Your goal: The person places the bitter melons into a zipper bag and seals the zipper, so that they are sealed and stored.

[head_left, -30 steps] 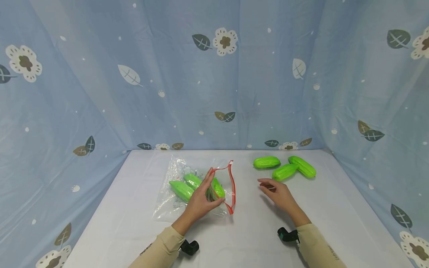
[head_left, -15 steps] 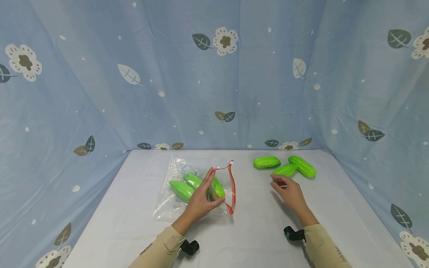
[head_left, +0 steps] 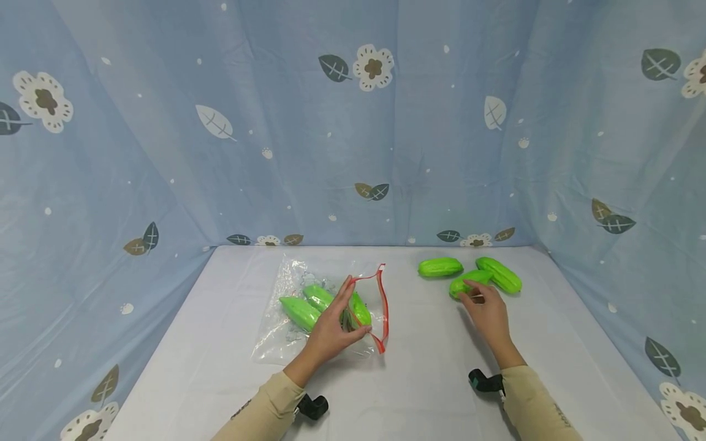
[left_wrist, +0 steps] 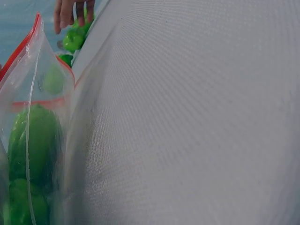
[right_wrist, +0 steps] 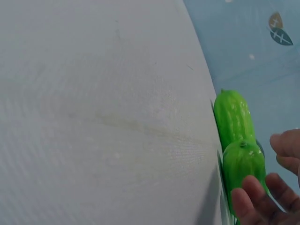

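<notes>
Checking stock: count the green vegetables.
6: three vegetables in the clear bag, two left of the left hand, one right; three by the right hand. Some may be hidden.

The vegetables (head_left: 440,267) are all of a bright green. The bag (head_left: 267,344) is see-through, and its zip strips (head_left: 385,306) are red. The table (head_left: 419,386) before me is white. The curtain (head_left: 309,153) is light blue, and on it are printed white flowers (head_left: 373,67) with brown centres (head_left: 46,101), leaves (head_left: 333,68) in dark green, in brown and in white, and small white paw prints (head_left: 267,153). The sleeves (head_left: 265,407) are beige with dark marks (head_left: 241,409), and the gadgets (head_left: 313,407) are black.
</notes>
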